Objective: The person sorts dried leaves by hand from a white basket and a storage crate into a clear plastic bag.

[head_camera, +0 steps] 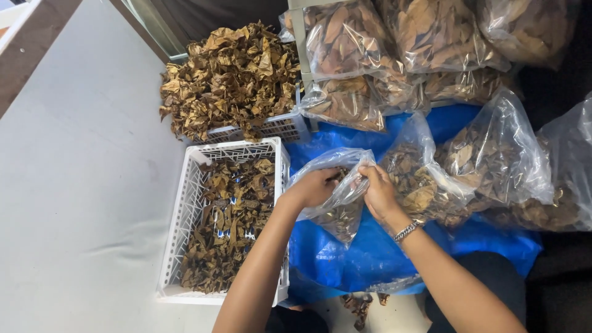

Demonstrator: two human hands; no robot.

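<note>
The clear plastic bag [336,185] pinched between the left hand [314,187] and right hand [377,192] shows dark brown dried leaves through its glossy film. Left of the grip, a white lattice-patterned crate [185,203] holds tan and brown crumpled leaves [228,222]. Beneath the grip lies a bright blue tarp [345,259], and a silver chain bracelet [406,232] rings the right wrist.

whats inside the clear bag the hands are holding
Dried brown leaves sit low in the clear plastic bag. The left hand and right hand grip its mouth, so what lies just inside the opening is covered.
</note>
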